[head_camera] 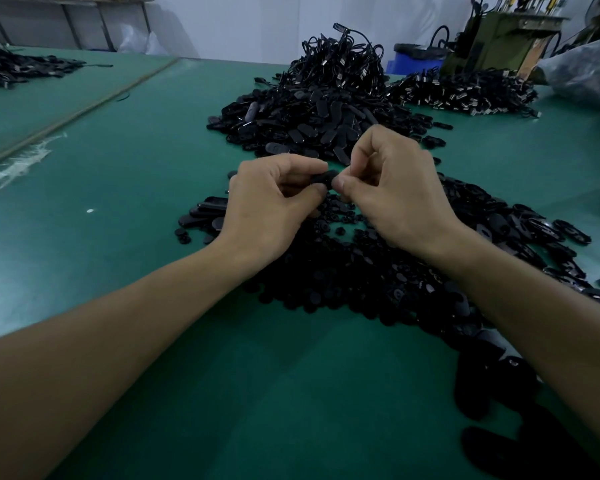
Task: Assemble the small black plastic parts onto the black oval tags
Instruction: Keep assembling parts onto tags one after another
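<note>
Where our fingertips meet: oval tag (323, 177) mostly hidden; we see its dark middle.
Left hand (274, 202): curled, pinching the tag.
Right hand (392, 192): curled, pinching its other end.

Green table (118, 174); blue bin (413, 64); green machine (492, 43)

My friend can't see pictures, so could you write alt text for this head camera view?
A person's left hand and right hand pinch one black oval tag between them above a green table. Piles of black tags lie under the hands and just beyond, with a heap of black cords farther back.
</note>
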Tool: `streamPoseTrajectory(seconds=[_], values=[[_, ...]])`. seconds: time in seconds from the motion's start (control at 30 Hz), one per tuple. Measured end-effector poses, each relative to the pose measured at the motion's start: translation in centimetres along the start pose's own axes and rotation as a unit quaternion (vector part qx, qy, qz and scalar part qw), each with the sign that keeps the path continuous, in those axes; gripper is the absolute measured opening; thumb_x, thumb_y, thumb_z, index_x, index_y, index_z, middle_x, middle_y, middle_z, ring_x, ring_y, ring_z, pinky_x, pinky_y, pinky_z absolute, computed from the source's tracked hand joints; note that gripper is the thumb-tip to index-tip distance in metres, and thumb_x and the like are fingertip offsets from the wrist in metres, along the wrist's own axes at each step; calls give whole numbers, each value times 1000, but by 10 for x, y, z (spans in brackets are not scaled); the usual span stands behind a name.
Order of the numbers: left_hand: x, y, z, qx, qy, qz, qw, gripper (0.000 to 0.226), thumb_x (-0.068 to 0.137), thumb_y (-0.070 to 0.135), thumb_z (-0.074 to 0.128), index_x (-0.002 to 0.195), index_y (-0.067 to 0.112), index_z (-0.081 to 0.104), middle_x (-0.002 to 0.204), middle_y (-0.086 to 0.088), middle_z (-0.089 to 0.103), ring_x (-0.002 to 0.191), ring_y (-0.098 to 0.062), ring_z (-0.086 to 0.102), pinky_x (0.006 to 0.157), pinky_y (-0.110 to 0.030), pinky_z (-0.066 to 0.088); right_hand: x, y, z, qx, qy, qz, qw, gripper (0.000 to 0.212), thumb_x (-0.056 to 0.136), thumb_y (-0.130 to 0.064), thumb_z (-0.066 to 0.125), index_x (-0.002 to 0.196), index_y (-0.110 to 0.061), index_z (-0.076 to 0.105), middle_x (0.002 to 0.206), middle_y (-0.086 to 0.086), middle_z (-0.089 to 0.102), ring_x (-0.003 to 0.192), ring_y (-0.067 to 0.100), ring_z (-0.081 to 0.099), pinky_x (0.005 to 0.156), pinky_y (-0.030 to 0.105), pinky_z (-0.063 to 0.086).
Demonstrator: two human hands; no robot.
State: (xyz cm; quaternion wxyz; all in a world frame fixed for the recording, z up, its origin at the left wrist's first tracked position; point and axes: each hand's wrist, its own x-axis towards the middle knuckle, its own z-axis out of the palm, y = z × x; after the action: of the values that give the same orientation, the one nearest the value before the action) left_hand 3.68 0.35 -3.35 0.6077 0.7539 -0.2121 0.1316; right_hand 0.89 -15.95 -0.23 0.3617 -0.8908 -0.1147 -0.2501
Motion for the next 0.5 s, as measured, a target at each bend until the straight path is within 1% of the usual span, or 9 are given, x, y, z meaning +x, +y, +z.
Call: streamPoseTrajectory(seconds=[0.07, 0.17, 0.3, 0.4, 0.5], values=[[0, 0, 0, -3, -1, -3, 1000, 24, 88, 3, 75, 109, 14, 74, 87, 5, 73, 74, -10, 73, 72, -26, 61, 0, 0, 0, 12, -9, 7, 1000, 31, 87, -11, 72, 76, -26, 48, 81, 2, 70, 76, 19, 69, 70, 45, 57], [0, 1, 0, -8, -3, -6, 1000, 24, 88, 3, 75, 109, 13, 74, 87, 6, 73, 75, -10, 73, 73, -26, 61, 0, 0, 0, 18, -11, 13, 1000, 33, 87, -9, 72, 75, -25, 46, 81, 3, 70, 76, 21, 70, 70, 46, 57], [-1, 3, 0, 3, -6, -5, 1000, 24, 88, 2, 75, 108, 15, 74, 89, 3, 74, 78, -11, 74, 76, -29, 62, -1, -2, 1, 7, -5, 13, 1000, 30, 87, -9, 73, 75, -19, 47, 80, 4, 69, 74, 22, 68, 67, 43, 56], [-1, 2, 0, 24, -8, -7, 1000, 23, 88, 3, 75, 109, 14, 75, 93, 0, 76, 84, -11, 74, 82, -33, 62, -2, -5, 2, -5, -6, 10, 1000, 34, 87, -8, 73, 72, -22, 46, 80, 5, 69, 68, 19, 65, 62, 38, 54], [-2, 3, 0, 38, -7, 2, 999, 23, 87, 4, 75, 109, 14, 75, 93, 2, 76, 85, -9, 73, 84, -32, 61, -2, -6, 1, -19, -3, 9, 1000, 35, 86, -8, 73, 71, -20, 44, 79, 6, 69, 73, 23, 66, 64, 37, 53]])
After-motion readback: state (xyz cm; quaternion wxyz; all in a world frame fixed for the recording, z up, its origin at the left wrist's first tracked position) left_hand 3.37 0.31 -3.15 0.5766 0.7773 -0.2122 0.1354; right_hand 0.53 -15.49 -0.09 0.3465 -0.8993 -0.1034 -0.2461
